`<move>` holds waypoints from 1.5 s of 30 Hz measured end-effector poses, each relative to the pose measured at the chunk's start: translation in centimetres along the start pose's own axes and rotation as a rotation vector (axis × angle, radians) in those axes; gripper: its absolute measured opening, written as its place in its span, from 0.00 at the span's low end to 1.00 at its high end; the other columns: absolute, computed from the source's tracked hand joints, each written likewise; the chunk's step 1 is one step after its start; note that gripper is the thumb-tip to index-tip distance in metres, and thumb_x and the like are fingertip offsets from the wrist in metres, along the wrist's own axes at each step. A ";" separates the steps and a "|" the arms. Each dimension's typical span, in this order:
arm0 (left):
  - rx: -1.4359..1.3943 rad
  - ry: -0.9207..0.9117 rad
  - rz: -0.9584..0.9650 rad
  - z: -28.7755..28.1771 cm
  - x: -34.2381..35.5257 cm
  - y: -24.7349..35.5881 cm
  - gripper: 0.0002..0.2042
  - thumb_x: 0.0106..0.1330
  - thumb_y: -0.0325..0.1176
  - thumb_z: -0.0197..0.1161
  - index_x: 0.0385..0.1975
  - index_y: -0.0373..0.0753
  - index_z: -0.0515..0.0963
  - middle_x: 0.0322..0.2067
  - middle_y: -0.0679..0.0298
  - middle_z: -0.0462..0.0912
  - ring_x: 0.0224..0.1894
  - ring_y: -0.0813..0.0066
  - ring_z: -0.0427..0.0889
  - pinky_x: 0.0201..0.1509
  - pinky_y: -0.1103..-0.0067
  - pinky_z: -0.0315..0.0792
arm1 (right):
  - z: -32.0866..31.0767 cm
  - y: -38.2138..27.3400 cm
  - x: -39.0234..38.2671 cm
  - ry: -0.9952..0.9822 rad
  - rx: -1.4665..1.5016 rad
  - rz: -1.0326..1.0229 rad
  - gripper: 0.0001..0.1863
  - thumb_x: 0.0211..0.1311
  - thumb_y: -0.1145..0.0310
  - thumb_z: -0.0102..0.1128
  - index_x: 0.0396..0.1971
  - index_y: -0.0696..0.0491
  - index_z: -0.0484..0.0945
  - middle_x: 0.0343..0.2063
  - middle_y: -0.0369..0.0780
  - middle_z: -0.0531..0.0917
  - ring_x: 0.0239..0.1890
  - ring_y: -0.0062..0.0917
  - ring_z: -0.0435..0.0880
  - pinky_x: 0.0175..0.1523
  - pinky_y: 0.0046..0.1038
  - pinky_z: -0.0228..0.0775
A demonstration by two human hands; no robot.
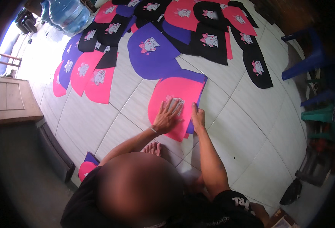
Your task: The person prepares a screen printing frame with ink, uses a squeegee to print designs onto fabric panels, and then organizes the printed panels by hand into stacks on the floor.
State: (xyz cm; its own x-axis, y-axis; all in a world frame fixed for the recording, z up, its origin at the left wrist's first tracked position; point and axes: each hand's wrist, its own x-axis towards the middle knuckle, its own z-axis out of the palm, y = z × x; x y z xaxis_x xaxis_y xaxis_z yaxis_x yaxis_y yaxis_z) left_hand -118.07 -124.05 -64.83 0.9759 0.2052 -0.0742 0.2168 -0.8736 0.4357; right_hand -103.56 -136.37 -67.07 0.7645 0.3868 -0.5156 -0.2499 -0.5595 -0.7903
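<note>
A pink cut piece with a printed cartoon character [164, 88] lies over purple pieces [193, 79] on the floor in front of me. My left hand [167, 117] rests on the pink piece with fingers spread, partly covering the print. My right hand [198, 116] grips the right edge of these layered pieces, thumb on top. A larger purple piece with a similar print [152, 57] lies just beyond, meeting the stack at its far edge.
Printed pink, purple and black pieces [180, 13] spread over the tiled floor [251, 125]. Water jugs [68, 19] stand back left, a wooden cabinet [7, 98] left, blue and green plastic stools [306, 66] right. A small pink-and-purple pile [86, 168] lies near my left side.
</note>
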 end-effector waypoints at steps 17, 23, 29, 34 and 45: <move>0.153 0.212 -0.181 -6.6 12.7 -13.2 0.29 0.68 0.47 0.58 0.66 0.40 0.66 0.70 0.62 0.61 0.72 0.61 0.58 0.75 0.57 0.44 | -8.3 0.3 -2.0 -0.002 0.282 -0.041 0.14 0.61 0.71 0.65 0.44 0.62 0.80 0.38 0.38 0.84 0.38 0.21 0.80 0.46 0.26 0.72; 0.127 0.264 -0.173 -4.0 12.0 -12.5 0.19 0.71 0.42 0.54 0.58 0.43 0.76 0.63 0.65 0.73 0.70 0.66 0.62 0.75 0.59 0.49 | -6.5 1.5 -1.6 0.015 0.455 -0.051 0.16 0.61 0.71 0.65 0.47 0.61 0.79 0.40 0.39 0.84 0.40 0.22 0.81 0.48 0.27 0.72; 0.188 0.346 -0.104 -3.3 9.6 -10.8 0.16 0.69 0.43 0.55 0.50 0.43 0.80 0.59 0.68 0.77 0.67 0.67 0.67 0.70 0.64 0.57 | -6.5 1.8 -1.8 0.005 0.345 -0.052 0.17 0.60 0.68 0.66 0.46 0.61 0.79 0.41 0.40 0.84 0.40 0.24 0.81 0.49 0.28 0.71; 0.158 0.357 -0.017 -5.5 11.0 -11.5 0.13 0.64 0.40 0.58 0.43 0.41 0.80 0.48 0.64 0.81 0.55 0.66 0.76 0.56 0.71 0.70 | -6.5 0.4 -2.1 -0.001 0.363 -0.066 0.16 0.60 0.69 0.66 0.45 0.62 0.79 0.40 0.40 0.84 0.40 0.23 0.81 0.48 0.28 0.71; 0.342 0.346 0.072 -7.3 13.7 -12.4 0.05 0.61 0.29 0.59 0.33 0.35 0.76 0.35 0.57 0.79 0.42 0.61 0.80 0.45 0.68 0.75 | -6.3 1.4 -1.4 0.042 0.359 -0.101 0.14 0.60 0.69 0.65 0.42 0.61 0.81 0.37 0.38 0.85 0.37 0.22 0.80 0.46 0.28 0.72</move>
State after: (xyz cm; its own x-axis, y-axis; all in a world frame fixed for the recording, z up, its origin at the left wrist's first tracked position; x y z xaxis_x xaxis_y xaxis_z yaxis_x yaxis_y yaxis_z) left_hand -107.55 -107.17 -64.69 0.9359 0.2226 0.2730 0.2010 -0.9739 0.1052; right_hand -101.20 -142.33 -65.39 0.8179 0.3924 -0.4209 -0.3585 -0.2246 -0.9061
